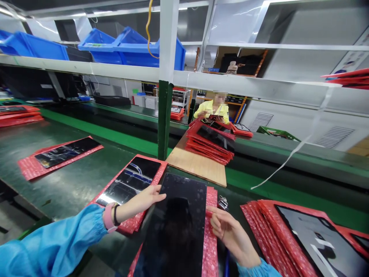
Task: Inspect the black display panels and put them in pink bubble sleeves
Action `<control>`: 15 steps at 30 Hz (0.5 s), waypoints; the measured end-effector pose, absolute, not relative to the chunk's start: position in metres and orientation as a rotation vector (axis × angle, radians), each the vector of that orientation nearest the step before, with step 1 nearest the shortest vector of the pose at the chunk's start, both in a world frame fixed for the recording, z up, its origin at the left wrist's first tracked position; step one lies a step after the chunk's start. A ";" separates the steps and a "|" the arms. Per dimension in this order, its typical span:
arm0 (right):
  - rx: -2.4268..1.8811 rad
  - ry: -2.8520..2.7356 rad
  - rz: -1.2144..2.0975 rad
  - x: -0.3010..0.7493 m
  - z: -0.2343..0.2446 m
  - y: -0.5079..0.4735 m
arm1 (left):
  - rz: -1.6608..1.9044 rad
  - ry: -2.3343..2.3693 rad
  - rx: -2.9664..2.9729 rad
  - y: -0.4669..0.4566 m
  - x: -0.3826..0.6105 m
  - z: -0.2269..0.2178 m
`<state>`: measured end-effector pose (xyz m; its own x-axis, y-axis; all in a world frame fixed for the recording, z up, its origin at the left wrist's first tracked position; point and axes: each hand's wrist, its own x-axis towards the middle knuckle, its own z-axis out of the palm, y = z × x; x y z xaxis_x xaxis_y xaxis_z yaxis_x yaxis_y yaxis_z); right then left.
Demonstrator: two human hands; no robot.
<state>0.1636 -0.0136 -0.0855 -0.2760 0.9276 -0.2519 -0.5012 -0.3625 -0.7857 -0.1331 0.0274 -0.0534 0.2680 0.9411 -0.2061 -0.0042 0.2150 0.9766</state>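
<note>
Left hand: your left hand [151, 194] is up at the panel's left edge, thumb lapping onto the glass, a narrow hold on that border; the fingertips are hidden.
Right hand: over on the other side, your right hand [226, 229] has its index finger out to the panel's right edge, the other fingers curled in above the red wrap; whether it pinches anything, I cannot tell.
Black glass panel: here it is, the black glass panel [178, 227] right in front of you, between your hands, glossy face up, flecked with small marks.
Wrap beneath: a red bubble-wrap sleeve [211, 238] shows under it, mostly along the right side.
Left neighbour: just past your left forearm, a second panel [132, 177] lies on red bubble wrap, catching bright reflections.
Further left: a third panel [69, 152] rests on its own red wrap, well apart on the green bench top [121, 140].
Right side: beyond your right hand, a stack of red sleeves [268, 238] fans out, a grey-faced panel [319, 242] on top.
Clip: a metal binder clip [223, 203] sits just beyond your right knuckles.
Ahead: a wooden board [197, 167] carries a red-wrapped pile [211, 144].
Background: a co-worker in yellow [211, 109] is behind that pile; blue bins [135, 54] line the shelf overhead.
</note>
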 end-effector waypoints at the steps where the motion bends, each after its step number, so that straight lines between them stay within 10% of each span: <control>1: -0.876 -0.730 1.805 0.164 -0.086 -0.013 | 0.884 1.077 1.159 0.028 -0.134 -0.050; 15: -0.730 -0.649 1.665 0.155 -0.063 -0.012 | 1.077 0.740 0.865 0.029 -0.098 -0.009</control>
